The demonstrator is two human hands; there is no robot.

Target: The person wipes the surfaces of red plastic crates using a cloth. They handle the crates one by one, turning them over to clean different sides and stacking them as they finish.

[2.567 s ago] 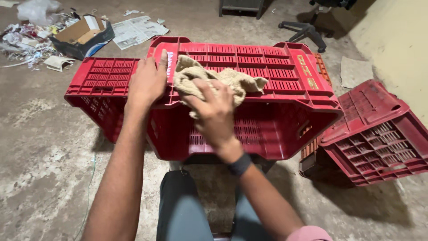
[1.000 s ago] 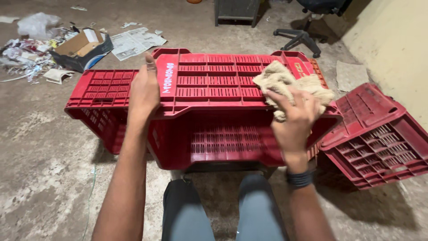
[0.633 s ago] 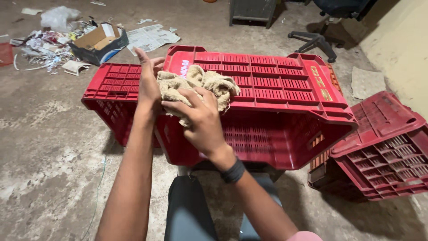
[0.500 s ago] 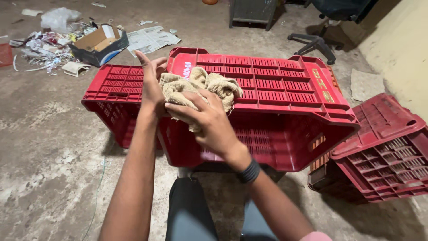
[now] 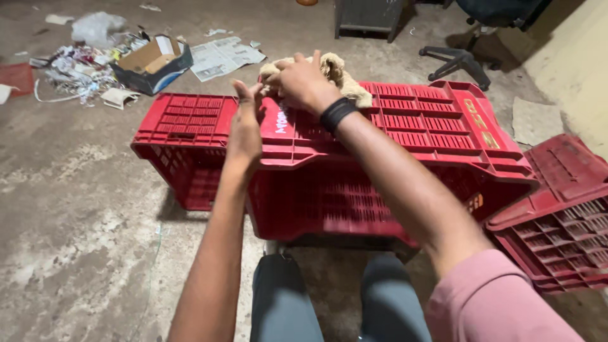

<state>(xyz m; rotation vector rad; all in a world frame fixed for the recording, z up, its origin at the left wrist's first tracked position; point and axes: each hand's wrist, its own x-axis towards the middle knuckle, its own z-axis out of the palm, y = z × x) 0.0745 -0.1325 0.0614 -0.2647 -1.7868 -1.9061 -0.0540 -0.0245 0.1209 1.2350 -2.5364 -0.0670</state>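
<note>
Across the far top edge of the upturned red slatted plastic crate (image 5: 405, 136), at about twelve o'clock from the knees, pressing a crumpled beige cloth rag (image 5: 342, 76) down with the right hand (image 5: 301, 82), fingers curled and bunched over the fabric. Bracing the crate's near-left corner with the left hand (image 5: 246, 126), palm flat and fingers stretched upward along the rim, gripping nothing. Judging the rag soft, light and limp, likely to fold or trail off the edge, so best gathered in a fistful at its middle. Judging the crate stiff, fairly light and ribbed, offering easy purchase along its rim and slots. Sitting close at nine o'clock, touching or nearly so, a second red plastic crate (image 5: 183, 133); leaning at three o'clock, a third red crate (image 5: 563, 215). Leaving open concrete floor (image 5: 76, 240) at seven to nine o'clock, with scattered paper litter and a cardboard box (image 5: 152, 60) well apart at ten o'clock.
</note>
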